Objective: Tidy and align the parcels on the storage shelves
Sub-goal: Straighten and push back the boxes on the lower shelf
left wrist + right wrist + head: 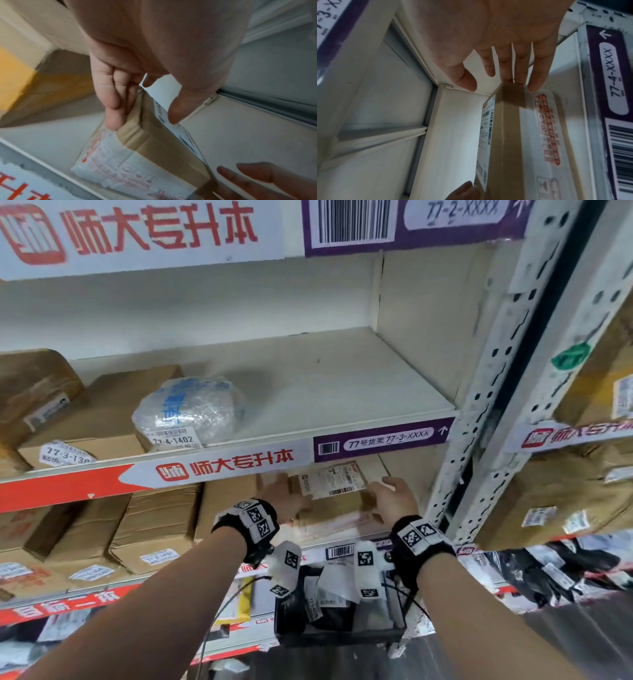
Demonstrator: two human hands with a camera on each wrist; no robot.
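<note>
One parcel (337, 507) — left fingers (111, 102) touching, wrist-view only.

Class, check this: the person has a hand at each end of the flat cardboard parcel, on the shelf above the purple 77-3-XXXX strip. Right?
Wrong shelf. The head view shows the flat cardboard parcel below the purple 77-3-XXXX strip, not above it. The left hand and right hand are at its two ends.

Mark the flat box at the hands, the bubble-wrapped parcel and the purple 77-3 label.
flat box (339, 506): head view, bare cardboard on its top face.
bubble-wrapped parcel (190, 409): head view, middle of the wrapped bulge.
purple 77-3 label (385, 440): head view, its white number field.
</note>
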